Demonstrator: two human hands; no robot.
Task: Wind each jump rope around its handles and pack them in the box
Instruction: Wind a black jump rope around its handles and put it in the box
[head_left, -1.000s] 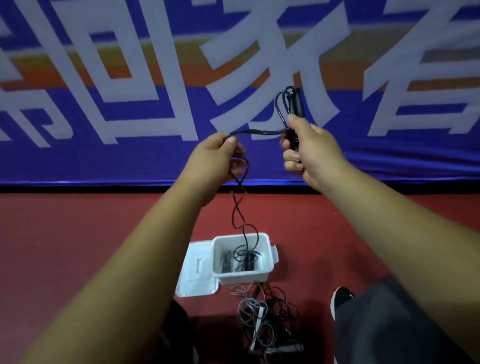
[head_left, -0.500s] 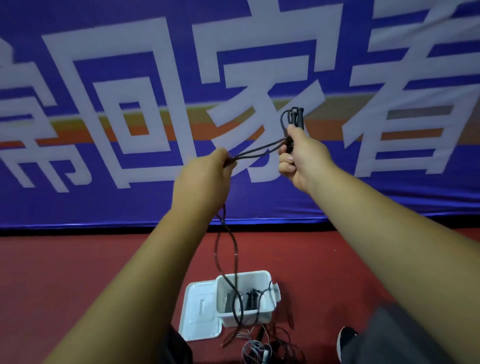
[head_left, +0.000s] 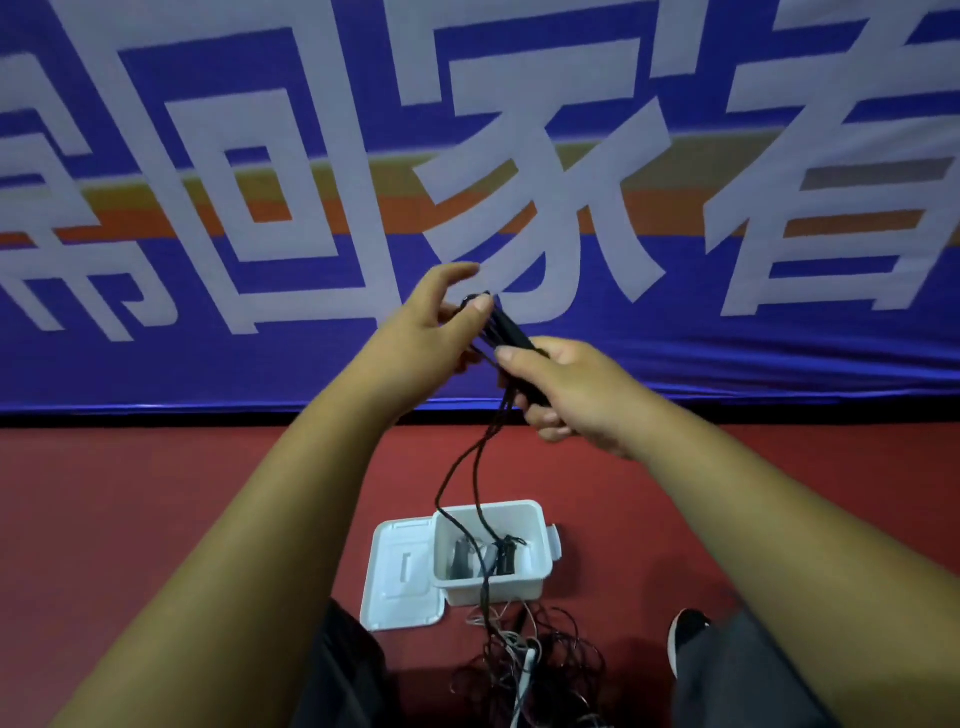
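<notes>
One black jump rope (head_left: 501, 415) is held well above the one white box (head_left: 540, 525). Its handles (head_left: 519, 338) are gripped in the right hand (head_left: 571, 389), and cord loops at their upper end are pinched by the curled fingers of the left hand (head_left: 426, 327), the thumb spread. Two cord strands are hung down into the box, where two wound bundles (head_left: 506, 558) are seen. One open lid (head_left: 402, 571) is laid touching the box's left edge. A tangled pile of ropes (head_left: 524, 670), too knotted to be counted, is spread just beside the box's near edge. Bare red floor (head_left: 156, 519) is seen left and right of the box.
</notes>
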